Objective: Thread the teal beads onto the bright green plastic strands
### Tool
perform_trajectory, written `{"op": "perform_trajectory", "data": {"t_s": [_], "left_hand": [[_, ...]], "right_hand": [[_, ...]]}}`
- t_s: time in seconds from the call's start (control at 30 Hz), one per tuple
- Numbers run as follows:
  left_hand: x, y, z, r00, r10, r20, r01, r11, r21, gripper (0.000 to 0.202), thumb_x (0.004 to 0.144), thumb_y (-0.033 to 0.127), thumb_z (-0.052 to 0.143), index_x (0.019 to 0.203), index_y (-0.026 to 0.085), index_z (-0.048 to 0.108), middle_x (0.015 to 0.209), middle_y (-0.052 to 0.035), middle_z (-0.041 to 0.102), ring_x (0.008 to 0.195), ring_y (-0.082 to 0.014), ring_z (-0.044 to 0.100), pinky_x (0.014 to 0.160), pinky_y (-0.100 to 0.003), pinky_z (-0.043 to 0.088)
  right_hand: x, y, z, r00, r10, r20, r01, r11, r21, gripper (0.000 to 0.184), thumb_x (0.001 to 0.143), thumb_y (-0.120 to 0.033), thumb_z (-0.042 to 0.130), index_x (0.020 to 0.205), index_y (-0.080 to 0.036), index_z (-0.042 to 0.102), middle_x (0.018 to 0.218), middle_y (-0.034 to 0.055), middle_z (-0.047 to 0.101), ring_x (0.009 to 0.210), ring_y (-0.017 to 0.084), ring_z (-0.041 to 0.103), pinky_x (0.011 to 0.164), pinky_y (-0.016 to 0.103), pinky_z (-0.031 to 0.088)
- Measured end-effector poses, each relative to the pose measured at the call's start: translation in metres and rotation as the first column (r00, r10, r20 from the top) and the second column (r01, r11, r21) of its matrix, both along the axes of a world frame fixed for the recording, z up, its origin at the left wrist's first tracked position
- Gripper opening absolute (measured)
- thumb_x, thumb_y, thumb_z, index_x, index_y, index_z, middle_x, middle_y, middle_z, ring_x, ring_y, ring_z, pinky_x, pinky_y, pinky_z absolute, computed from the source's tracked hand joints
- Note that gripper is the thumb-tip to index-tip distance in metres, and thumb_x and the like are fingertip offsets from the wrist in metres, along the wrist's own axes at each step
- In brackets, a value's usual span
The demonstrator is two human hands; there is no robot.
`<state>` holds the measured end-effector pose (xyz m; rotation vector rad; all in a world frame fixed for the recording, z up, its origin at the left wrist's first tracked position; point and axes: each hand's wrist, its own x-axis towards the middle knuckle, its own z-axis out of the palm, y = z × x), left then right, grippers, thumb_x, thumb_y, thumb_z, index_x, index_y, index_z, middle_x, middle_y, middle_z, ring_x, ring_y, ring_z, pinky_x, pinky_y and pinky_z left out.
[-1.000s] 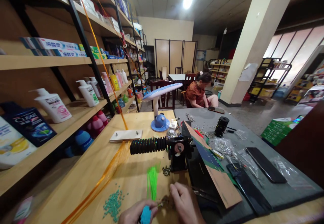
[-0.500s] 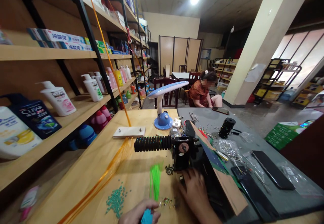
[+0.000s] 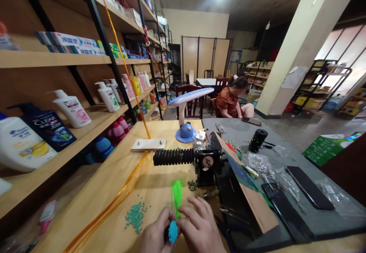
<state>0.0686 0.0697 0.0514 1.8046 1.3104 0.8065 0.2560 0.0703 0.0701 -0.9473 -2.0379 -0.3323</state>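
My left hand [image 3: 158, 231] is closed around a small bright blue bundle [image 3: 172, 232] with a bristly-looking end; its exact kind is unclear. Close beside it, my right hand [image 3: 201, 224] has its fingers bent and apart, the tips next to the bundle; its thumb is mostly hidden. Just beyond both hands lies a bunch of bright green strands [image 3: 176, 194]. To the left is a scatter of small teal beads [image 3: 135, 215]. Past the green strands stands a black device [image 3: 206, 169] with a ridged black cylinder [image 3: 174, 157] pointing left.
Orange threads [image 3: 126, 188] run across the wooden table from a white block [image 3: 148, 144]. A blue lamp [image 3: 185, 132] stands behind. On the right lie a wooden strip [image 3: 259, 211], a black phone [image 3: 310, 187] and bags of small parts [image 3: 259, 163]. A person [image 3: 228, 102] sits beyond.
My right hand has moved left, away from the foot of the black device, to beside my left hand. The blue bundle has come up slightly, and the view has shifted a little.
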Motion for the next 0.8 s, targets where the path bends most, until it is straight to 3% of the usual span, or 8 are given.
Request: {"op": "perform_trajectory", "data": {"t_s": [0.17,0.37,0.53,0.63,0.8], "left_hand": [[-0.002,0.001,0.01,0.997,-0.071,0.007,0.072,0.996,-0.06,0.018,0.085,0.037,0.063,0.088,0.02,0.059,0.066,0.0035,0.057,0.059,-0.0116,0.051,0.057,-0.017,0.04],[-0.01,-0.002,0.01,0.995,-0.07,0.073,0.062,0.992,0.107,0.018,0.086,0.035,0.065,0.094,0.022,0.075,0.093,-0.0047,0.075,0.084,-0.0171,0.07,0.079,-0.017,0.052],[-0.008,-0.003,0.006,0.99,-0.027,0.141,0.012,0.994,0.106,0.023,0.089,0.038,0.063,0.086,0.019,0.075,0.084,-0.0067,0.074,0.074,-0.0166,0.069,0.069,-0.018,0.053],[-0.006,-0.003,0.004,0.974,0.029,0.223,-0.048,0.995,0.083,0.026,0.087,0.042,0.066,0.084,0.018,0.074,0.082,-0.0063,0.073,0.075,-0.0171,0.068,0.071,-0.018,0.053],[-0.007,-0.003,0.002,0.948,0.059,0.312,-0.085,0.994,0.071,0.03,0.084,0.047,0.069,0.079,0.017,0.072,0.076,-0.0049,0.068,0.072,-0.0163,0.065,0.069,-0.02,0.053]], "right_hand": [[0.005,-0.003,-0.005,0.996,0.054,-0.064,-0.063,0.988,-0.14,0.015,0.087,-0.013,0.055,0.096,-0.024,0.06,0.109,-0.0023,0.071,0.115,0.025,0.055,0.103,0.043,0.034],[0.01,-0.008,-0.004,0.987,0.076,-0.143,-0.125,0.916,-0.38,0.027,0.076,-0.005,0.052,0.095,-0.024,0.052,0.11,-0.0006,0.068,0.116,0.024,0.054,0.099,0.043,0.042],[0.007,-0.009,-0.007,0.979,0.089,-0.186,-0.166,0.876,-0.453,0.024,0.079,-0.009,0.057,0.096,-0.025,0.055,0.109,-0.0006,0.068,0.114,0.023,0.055,0.098,0.042,0.044],[0.004,-0.01,-0.01,0.973,0.1,-0.208,-0.188,0.865,-0.466,0.023,0.083,-0.014,0.059,0.102,-0.026,0.056,0.108,0.0005,0.068,0.114,0.023,0.056,0.099,0.041,0.043],[-0.001,-0.009,-0.013,0.958,0.103,-0.268,-0.221,0.86,-0.46,0.02,0.082,-0.011,0.059,0.096,-0.025,0.056,0.104,-0.0021,0.069,0.11,0.021,0.057,0.097,0.038,0.043]]}}
